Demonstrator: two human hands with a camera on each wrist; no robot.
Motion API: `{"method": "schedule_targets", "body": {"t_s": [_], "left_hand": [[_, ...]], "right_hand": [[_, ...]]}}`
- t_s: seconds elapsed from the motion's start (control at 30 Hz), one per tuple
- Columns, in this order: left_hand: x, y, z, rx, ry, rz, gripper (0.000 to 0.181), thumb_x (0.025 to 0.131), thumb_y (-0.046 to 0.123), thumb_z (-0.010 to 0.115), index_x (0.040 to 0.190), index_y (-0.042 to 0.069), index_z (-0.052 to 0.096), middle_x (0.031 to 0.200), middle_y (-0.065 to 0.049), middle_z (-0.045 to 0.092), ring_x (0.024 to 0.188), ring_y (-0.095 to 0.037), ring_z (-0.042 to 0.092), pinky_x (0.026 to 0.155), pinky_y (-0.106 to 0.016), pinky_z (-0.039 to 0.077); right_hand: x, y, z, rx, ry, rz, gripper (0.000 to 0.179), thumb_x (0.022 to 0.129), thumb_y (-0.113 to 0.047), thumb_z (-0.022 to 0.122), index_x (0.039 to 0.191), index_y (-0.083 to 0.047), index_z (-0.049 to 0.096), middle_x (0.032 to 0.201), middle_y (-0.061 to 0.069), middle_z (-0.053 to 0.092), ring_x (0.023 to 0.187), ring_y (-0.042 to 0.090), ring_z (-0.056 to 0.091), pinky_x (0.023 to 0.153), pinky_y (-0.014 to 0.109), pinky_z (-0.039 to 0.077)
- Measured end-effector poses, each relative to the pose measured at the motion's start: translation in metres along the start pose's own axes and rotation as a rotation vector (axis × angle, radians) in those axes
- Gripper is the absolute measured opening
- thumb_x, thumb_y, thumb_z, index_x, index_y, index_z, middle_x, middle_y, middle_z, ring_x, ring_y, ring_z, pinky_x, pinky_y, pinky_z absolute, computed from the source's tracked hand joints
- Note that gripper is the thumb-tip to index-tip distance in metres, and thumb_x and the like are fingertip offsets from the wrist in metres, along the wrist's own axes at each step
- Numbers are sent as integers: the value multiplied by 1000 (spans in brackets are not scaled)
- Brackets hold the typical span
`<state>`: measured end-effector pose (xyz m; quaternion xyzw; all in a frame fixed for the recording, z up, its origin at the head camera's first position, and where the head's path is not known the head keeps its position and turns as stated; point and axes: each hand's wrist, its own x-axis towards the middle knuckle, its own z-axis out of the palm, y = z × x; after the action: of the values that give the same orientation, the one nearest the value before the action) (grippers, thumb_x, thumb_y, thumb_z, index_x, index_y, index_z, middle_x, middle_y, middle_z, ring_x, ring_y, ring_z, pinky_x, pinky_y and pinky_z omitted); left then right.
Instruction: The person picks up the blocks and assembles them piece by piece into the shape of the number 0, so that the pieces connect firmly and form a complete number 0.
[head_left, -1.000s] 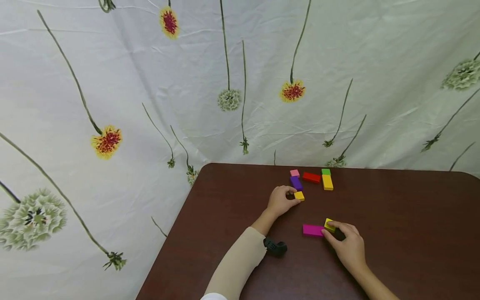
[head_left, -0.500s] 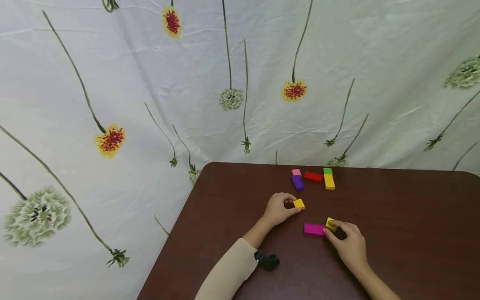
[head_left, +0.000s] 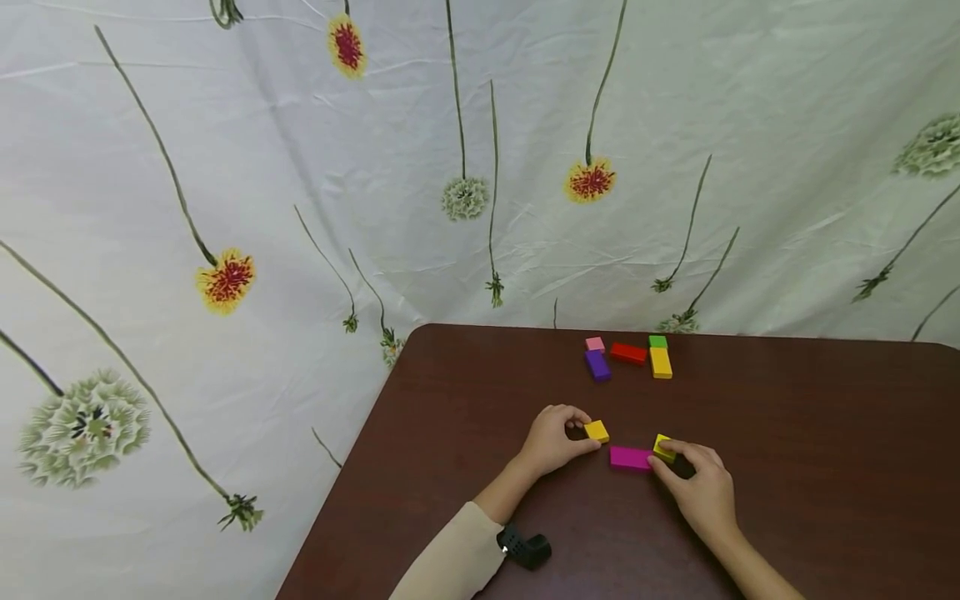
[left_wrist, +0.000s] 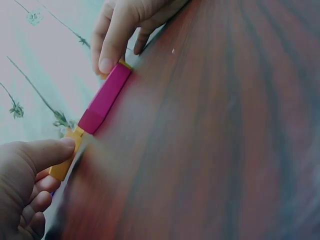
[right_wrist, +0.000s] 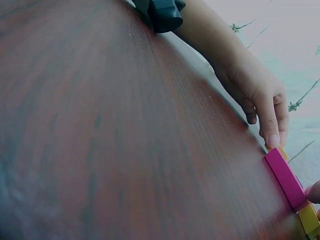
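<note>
My left hand (head_left: 553, 442) pinches a small orange-yellow block (head_left: 597, 431) between thumb and fingers, just beyond the left end of a magenta block (head_left: 630, 458). At that block's right end, my right hand (head_left: 703, 492) holds a bright yellow block (head_left: 663, 447) by thumb and fingertips. In the left wrist view, the left thumb lies along the orange-yellow block (left_wrist: 61, 169), near one end of the magenta block (left_wrist: 106, 100). The right wrist view has the yellow block (right_wrist: 309, 220) at the magenta block's other end, with most of the right hand out of frame.
Toward the table's back edge lie a pink block (head_left: 595, 344), a purple block (head_left: 597, 365), a red block (head_left: 628, 354), a green block (head_left: 657, 342) and a longer yellow block (head_left: 661, 362). Behind the brown table (head_left: 825, 450) hangs a flowered cloth (head_left: 405, 150).
My left hand has drawn the orange-yellow block away from the purple block, toward me and close to the magenta block. The right hand stays at the yellow block.
</note>
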<state>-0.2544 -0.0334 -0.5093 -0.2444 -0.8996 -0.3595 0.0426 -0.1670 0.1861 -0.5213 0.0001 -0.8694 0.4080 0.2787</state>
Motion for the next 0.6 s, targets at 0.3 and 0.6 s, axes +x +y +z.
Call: {"method": "schedule_targets", "body": {"t_s": [0.3,0.6], "left_hand": [[-3,3,-1,12,-14,9,31,76,32,85,97,14,70,87,10,63,81,-4,50,78,-19,41],[-7,3,2,17,-17,17,32,76,34,85,96,15,69,86,12,60,81,-3,48,77,-19,41]], "right_hand": [[2,1,-1,6,-19,-2,28,72,-8,85,97,-1,74,96,17,69,99,34,58,82,55,44],[0,1,-1,2,-12,-9,27,71,-7,85,95,-1,74,95,16,69,97,32,58,82,53,44]]}}
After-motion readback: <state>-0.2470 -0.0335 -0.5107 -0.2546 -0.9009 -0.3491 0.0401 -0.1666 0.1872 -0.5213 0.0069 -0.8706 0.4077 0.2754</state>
